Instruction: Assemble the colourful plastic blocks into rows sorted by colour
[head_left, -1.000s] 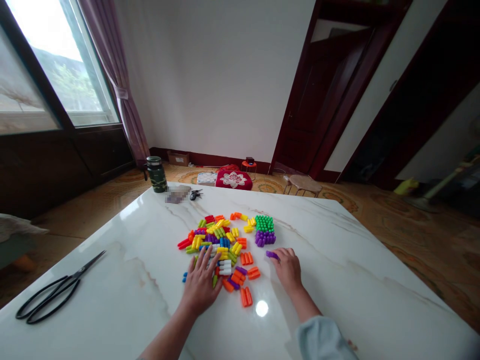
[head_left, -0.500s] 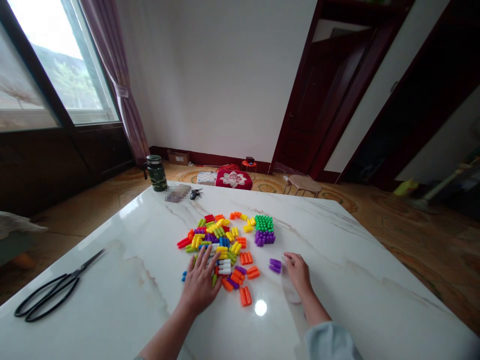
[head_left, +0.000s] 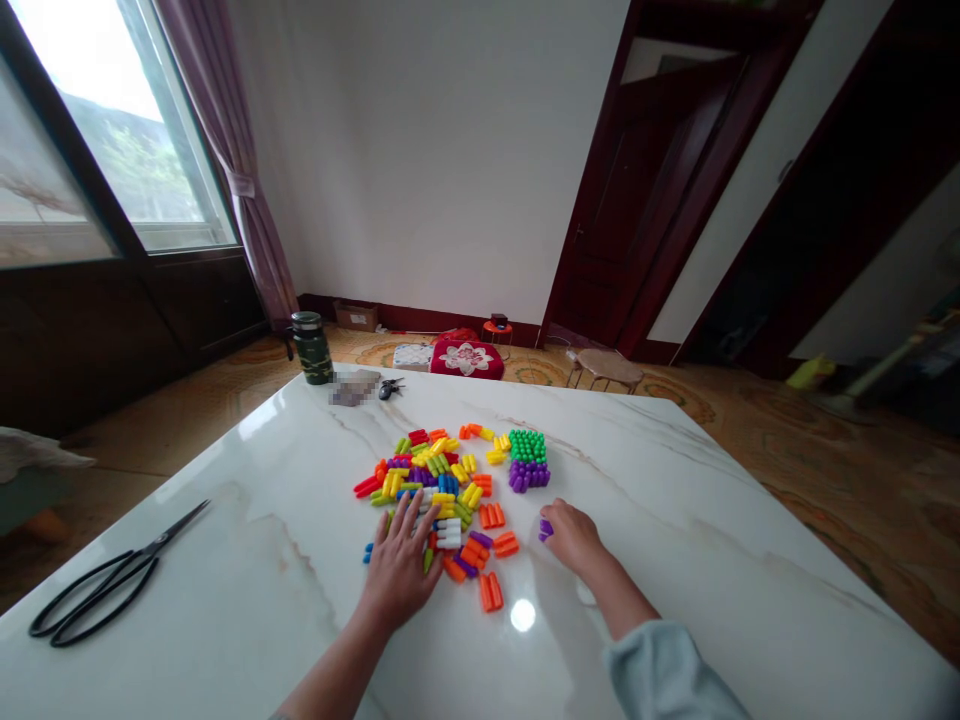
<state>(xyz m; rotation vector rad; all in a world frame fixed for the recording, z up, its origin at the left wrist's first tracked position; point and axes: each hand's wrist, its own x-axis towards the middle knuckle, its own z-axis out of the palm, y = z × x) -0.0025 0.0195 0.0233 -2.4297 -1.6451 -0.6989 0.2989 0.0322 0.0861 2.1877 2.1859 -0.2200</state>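
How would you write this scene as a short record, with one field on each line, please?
Left hand: left hand spread over the near part of the mixed-colour pieces
Right hand: right hand with fingertips at a purple piece; whether it is lifted, cannot tell
Close-packed group: green pieces, with purple pieces along their near side
Surface: white marbled table
Table's left side: black scissors
Table's far left corner: camouflage flask

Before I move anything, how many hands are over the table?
2: the left hand over the colourful pile, the right hand at a purple piece beside it.
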